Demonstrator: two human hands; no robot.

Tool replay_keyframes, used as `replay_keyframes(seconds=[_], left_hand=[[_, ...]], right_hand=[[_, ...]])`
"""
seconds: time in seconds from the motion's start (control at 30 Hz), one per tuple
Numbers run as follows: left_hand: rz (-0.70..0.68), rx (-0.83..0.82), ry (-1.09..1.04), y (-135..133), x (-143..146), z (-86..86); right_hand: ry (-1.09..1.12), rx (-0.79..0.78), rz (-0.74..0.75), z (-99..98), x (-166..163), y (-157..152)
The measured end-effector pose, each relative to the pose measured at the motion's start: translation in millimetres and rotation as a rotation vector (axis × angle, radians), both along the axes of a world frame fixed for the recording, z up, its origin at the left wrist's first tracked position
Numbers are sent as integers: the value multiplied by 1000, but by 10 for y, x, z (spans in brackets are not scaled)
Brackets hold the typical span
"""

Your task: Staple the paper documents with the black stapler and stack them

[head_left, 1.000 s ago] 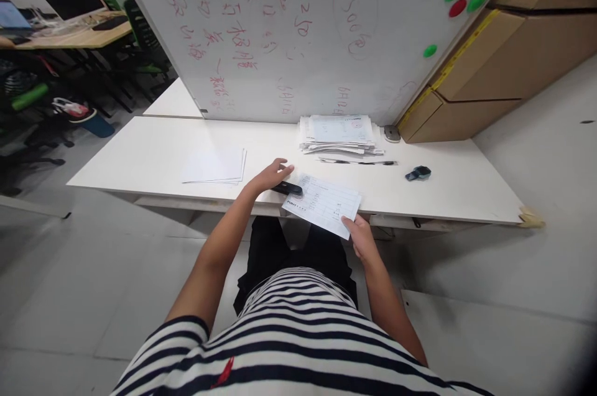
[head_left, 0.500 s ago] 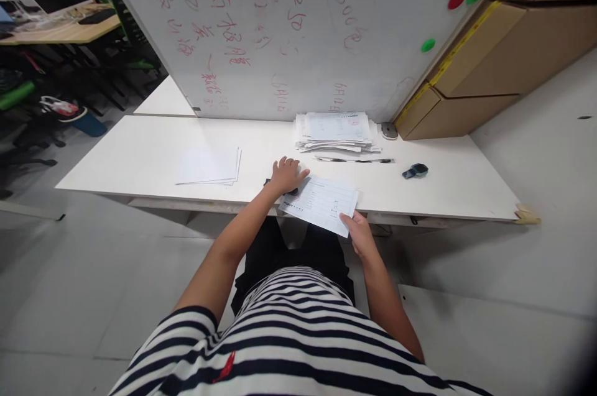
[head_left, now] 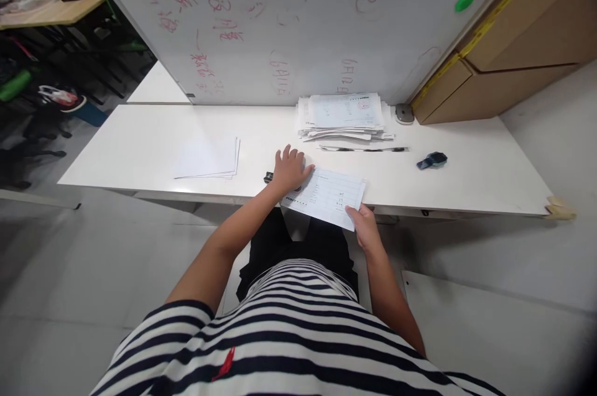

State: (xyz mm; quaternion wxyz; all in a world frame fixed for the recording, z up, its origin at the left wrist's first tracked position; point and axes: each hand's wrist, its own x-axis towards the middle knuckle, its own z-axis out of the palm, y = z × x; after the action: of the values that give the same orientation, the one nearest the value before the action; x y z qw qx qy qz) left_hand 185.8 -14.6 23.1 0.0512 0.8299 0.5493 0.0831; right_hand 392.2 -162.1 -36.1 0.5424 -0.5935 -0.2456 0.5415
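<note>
While R grip (head_left: 367, 228) pinched white printed paper (head_left: 329, 194), splayed L grip (head_left: 289, 171) topped black stapler (head_left: 268, 177); I judged stapling, press req'd.

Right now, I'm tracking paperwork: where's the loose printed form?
In the head view, just right of centre, the form overhangs the front of the desk, its right end in the right hand.

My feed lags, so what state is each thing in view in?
Printed white rectangular paper sheet: unfolded, held.
Long black stapler-like tool: mostly hidden; open or shut unclear.
Bare left hand: spread, palm down over the tool.
Bare right hand: closed on the sheet's right end.
Plain white paper sheets: stacked, slightly fanned.
Printed white paper pile: stacked unevenly.
White rectangular board: written on in red.
</note>
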Motion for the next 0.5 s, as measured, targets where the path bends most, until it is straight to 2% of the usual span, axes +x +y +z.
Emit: replay_keyframes(seconds=[0.23, 0.5], left_hand=[[26, 33, -2, -20, 16, 12], [80, -201, -172, 78, -91, 60]], right_hand=[[-26, 18, -1, -61, -24, -13], [-125, 17, 17, -27, -60, -33]])
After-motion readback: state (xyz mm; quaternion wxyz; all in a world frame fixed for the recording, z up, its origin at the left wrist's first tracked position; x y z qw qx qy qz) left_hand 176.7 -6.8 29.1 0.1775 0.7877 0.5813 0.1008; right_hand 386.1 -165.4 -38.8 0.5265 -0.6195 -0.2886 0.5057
